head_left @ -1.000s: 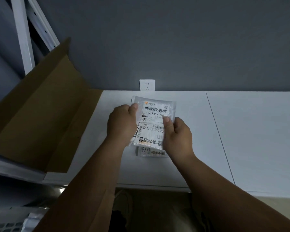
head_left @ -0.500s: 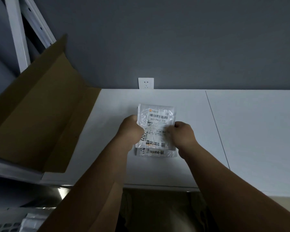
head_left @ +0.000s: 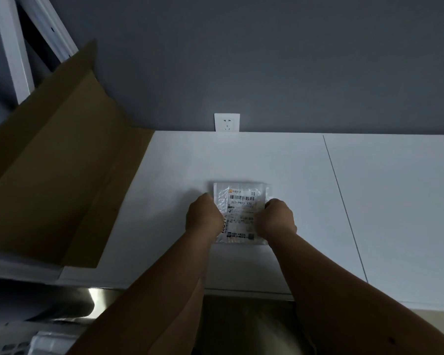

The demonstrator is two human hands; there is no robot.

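Observation:
A clear plastic mailer packet with a white barcode label lies flat on the white table, stacked on another packet that it almost fully hides. My left hand grips the packet's left edge with curled fingers. My right hand grips its right edge the same way. Both fists sit low against the table top.
A large open cardboard box leans at the table's left end, in front of white shelf posts. A wall socket sits on the grey wall behind. A white basket shows at the bottom left, below the table edge.
Both hands have lowered the packet from a raised, tilted hold down onto the packet lying on the table, which is now covered.

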